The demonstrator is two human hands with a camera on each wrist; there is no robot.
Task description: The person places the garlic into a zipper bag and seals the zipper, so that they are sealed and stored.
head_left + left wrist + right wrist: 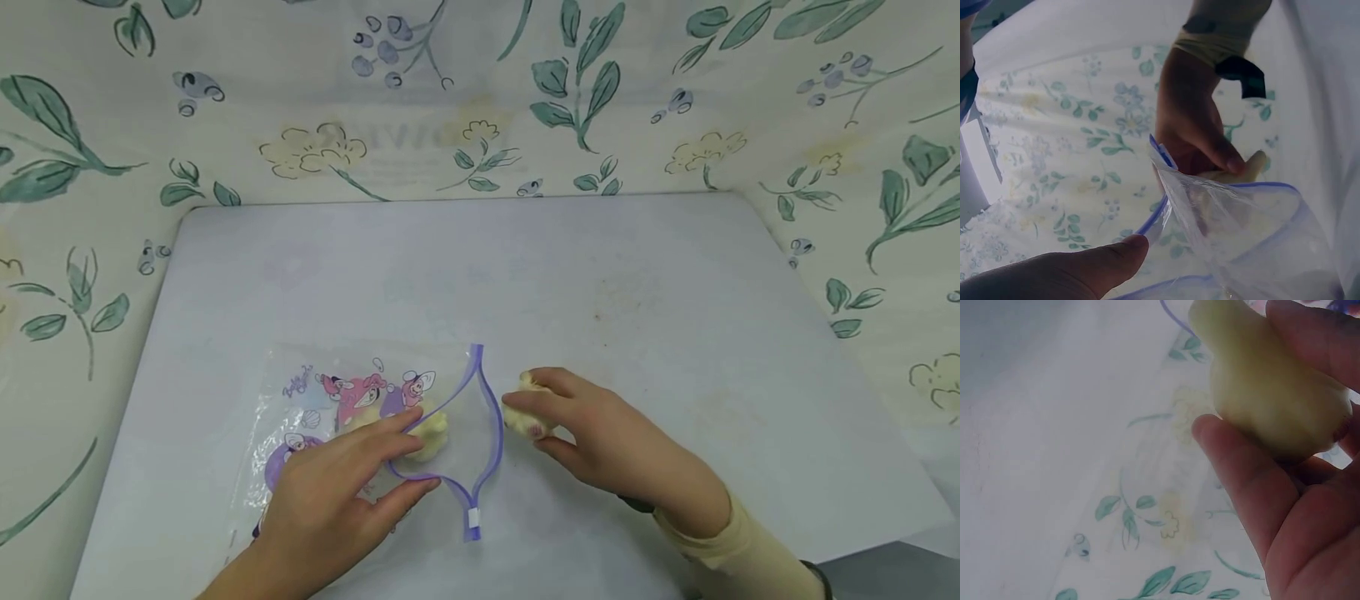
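A clear zip bag (300,375) with a purple zip edge and pink and purple cartoon prints lies on the table's left side, its mouth parted and facing right. My left hand (337,483) holds the near lip of that mouth, with the thumb (1125,253) on the purple edge. Inside the bag sits one pale yellow garlic bulb (431,436), partly hidden by my fingers. Just right of the opening, my right hand (600,425) grips a second garlic bulb (1272,381), its narrow neck and lobed body showing between fingers and thumb.
The white tabletop (450,267) reaches back to a wall of floral cloth (450,100), which also flanks both sides. Small brown specks (597,317) mark the surface right of centre. A grey patch (892,571) shows beyond the front right edge.
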